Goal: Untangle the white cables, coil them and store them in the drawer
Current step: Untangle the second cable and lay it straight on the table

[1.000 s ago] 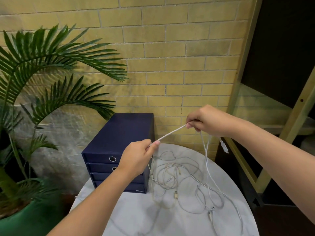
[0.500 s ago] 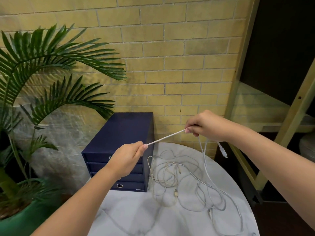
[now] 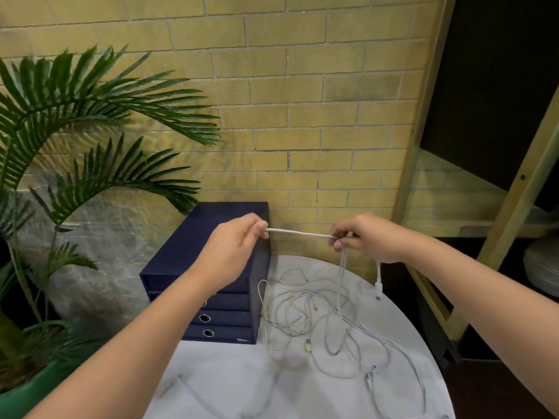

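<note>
A white braided cable (image 3: 298, 233) is stretched level between both hands above the table. My left hand (image 3: 234, 246) pinches its left end in front of the drawer unit. My right hand (image 3: 366, 238) grips the other side; two strands hang from it, one ending in a white plug (image 3: 378, 288). Below lies a loose tangle of white cables (image 3: 320, 325) on the round marble table (image 3: 236, 385). The dark blue drawer unit (image 3: 230, 309) stands at the table's back left, its drawers closed.
A potted palm (image 3: 75, 140) in a green pot fills the left side. A yellow brick wall stands behind the table. At the right is a wooden shelf frame (image 3: 499, 225), with a white ribbed object (image 3: 541, 267) on a lower level.
My left hand has risen from low and left to the height of my right hand, so the held cable section went from slanted to level and is shorter. The view has tilted down slightly.
</note>
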Motion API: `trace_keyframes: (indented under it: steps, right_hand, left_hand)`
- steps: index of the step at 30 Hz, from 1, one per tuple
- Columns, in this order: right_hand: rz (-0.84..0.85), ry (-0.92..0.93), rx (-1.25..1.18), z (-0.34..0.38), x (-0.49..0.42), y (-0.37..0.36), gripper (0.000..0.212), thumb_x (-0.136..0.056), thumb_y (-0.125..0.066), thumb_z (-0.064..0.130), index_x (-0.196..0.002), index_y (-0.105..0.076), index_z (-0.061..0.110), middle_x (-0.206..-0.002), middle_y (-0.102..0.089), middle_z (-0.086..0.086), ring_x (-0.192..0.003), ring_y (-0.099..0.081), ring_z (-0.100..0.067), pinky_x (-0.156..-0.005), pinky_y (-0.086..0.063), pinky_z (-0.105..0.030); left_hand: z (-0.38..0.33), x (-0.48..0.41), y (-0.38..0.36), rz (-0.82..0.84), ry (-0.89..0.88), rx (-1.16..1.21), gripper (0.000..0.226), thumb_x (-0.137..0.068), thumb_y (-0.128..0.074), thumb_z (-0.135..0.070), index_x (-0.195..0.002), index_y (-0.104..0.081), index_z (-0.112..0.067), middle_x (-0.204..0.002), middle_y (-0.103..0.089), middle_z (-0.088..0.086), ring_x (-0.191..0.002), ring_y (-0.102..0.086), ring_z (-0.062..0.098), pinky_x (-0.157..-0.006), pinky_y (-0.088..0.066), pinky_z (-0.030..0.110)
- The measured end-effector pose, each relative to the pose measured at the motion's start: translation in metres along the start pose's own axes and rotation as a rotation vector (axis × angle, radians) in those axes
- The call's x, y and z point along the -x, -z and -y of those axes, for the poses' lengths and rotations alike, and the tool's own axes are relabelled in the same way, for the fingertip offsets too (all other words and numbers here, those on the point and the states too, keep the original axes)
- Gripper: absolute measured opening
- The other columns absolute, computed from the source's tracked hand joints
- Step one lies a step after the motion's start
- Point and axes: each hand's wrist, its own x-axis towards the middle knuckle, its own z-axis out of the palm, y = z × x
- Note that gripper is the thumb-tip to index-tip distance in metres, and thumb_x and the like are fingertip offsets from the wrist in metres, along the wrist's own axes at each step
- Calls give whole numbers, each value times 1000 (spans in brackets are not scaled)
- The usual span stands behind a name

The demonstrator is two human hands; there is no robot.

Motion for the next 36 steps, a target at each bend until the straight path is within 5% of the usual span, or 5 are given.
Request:
trace_keyframes:
  steps: [17,19,26,32,36]
  right_hand:
    - [-111,7,-195,22,-17,-32,26,-81,-72,30,-105,-62,24,-99,-62,11,-92,-56,-6,-74,-39,-19]
    - [-176,-41,-224,22,-23,-41,3,-88,-65,23,-86,-63,21,-90,-64,3,-87,-58,-14,-67,-40,-21]
    - [-223,-193,-265,-23,-6,-38,23,-95,-53,18,-73,-62,13,-60,-59,9,-50,-44,-1,-49,-33,-16]
    - [-330,-107,-332,-20,-3,-11,27,-98,-46,30,-84,-67,21,-58,-50,4,-47,-40,-5,-54,-33,-27]
    - [-235,-61,-167,-6,-7,2,22,-98,-47,33,-87,-64,25,-55,-46,5,-51,-42,-10,-51,-31,-24]
  left_hand:
    - [-9,-10,12,-74,18,131,30,-102,-37,-34,-81,-58,-28,-43,-36,-10,-42,-30,7,-42,-22,19]
    - [-14,-13,15,-77,-7,136,30,-102,-38,-35,-80,-58,-30,-43,-35,-10,-42,-30,7,-42,-23,20]
    - [36,-10,56,-244,104,40,33,-102,-39,-33,-75,-58,-29,-59,-45,3,-54,-39,15,-55,-32,32]
    - [61,13,40,124,289,24,43,-88,-42,-67,-80,-61,-29,-62,-47,-2,-55,-43,11,-59,-37,32]
    - [38,10,12,260,251,81,27,-96,-47,-46,-90,-60,-24,-68,-52,-8,-60,-48,2,-63,-42,25]
